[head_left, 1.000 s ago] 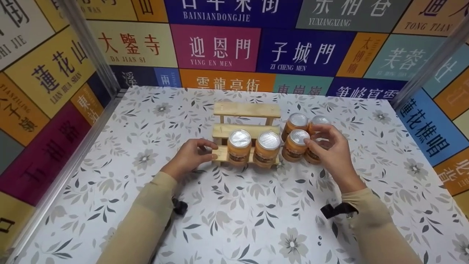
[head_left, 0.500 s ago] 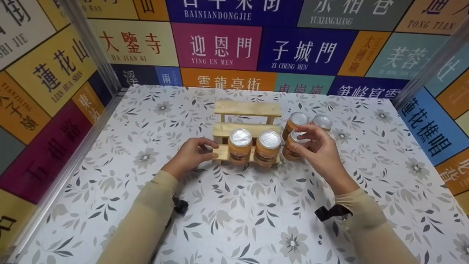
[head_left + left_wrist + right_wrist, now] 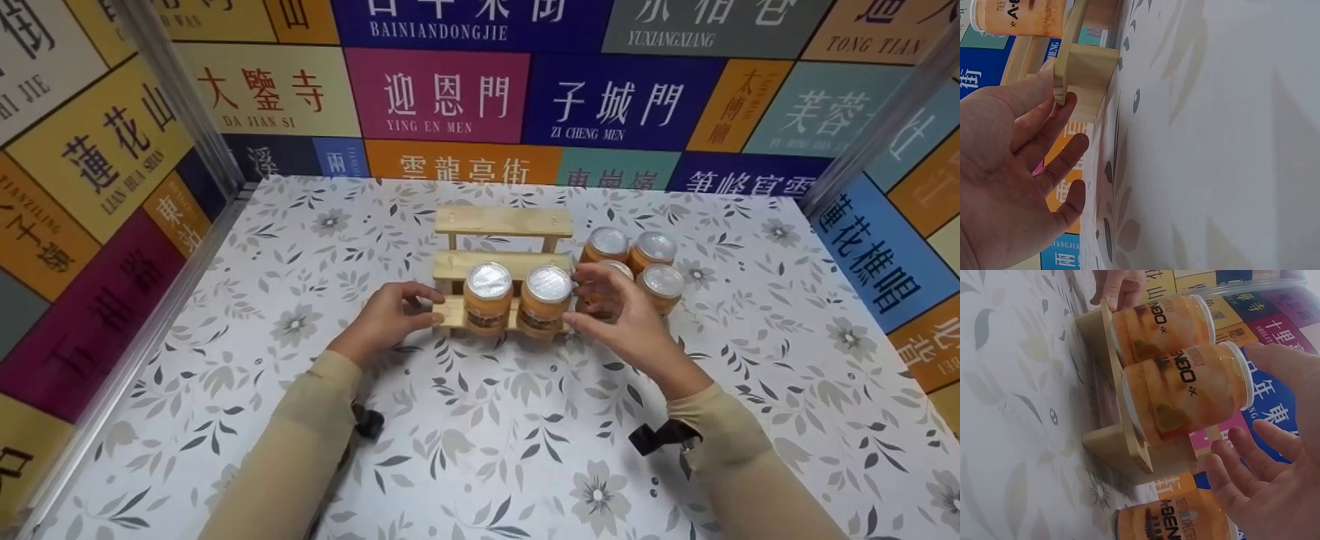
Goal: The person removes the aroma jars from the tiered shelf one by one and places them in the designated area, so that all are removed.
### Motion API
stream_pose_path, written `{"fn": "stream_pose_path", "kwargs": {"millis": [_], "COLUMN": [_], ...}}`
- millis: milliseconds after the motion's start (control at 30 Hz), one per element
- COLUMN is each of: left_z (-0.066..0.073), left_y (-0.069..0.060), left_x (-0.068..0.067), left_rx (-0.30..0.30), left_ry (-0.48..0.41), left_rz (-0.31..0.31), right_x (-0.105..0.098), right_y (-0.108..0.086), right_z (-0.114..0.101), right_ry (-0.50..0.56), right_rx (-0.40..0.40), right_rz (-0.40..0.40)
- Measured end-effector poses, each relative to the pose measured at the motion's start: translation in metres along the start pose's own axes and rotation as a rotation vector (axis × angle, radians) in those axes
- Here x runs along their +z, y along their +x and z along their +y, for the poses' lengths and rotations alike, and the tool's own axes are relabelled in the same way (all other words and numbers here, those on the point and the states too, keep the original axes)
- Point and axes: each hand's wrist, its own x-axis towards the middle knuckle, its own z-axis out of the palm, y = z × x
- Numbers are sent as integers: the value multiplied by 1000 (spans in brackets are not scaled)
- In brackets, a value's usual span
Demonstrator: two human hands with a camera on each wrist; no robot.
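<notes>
Orange cans (image 3: 487,309), silvery lids (image 3: 490,280), black lettering (image 3: 1183,372), wooden rack (image 3: 502,220)

"ENBO" on can (image 3: 1188,392), "YING EN MEN" on pink panel (image 3: 436,96)

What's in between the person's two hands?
Between the left hand and right hand, the head view shows a left orange can and a right orange can, side by side on the wooden rack's lowest step.

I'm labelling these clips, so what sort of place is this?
Probably a staged booth or display corner: panels covered in Chinese lettering stand behind and beside a floral-patterned table, where a wooden rack holds two cans.
</notes>
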Motion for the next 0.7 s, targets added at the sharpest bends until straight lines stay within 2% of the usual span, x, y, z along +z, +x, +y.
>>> {"fn": "stream_pose_path", "kwargs": {"millis": [167,433,700], "left_z": [2,2,1], "left_y": [0,-3,-3], "left_x": [-1,-3,-2], "left_rx": [5,43,16], "left_ry": [7,11,-4], "left_rz": [1,0,-13], "right_x": [8,16,19], "right_y": [3,8,9], "right_z": [0,3,5], "right_ry": [47,34,58], "right_rx": [45,88,102], "right_rz": [14,10,5]}}
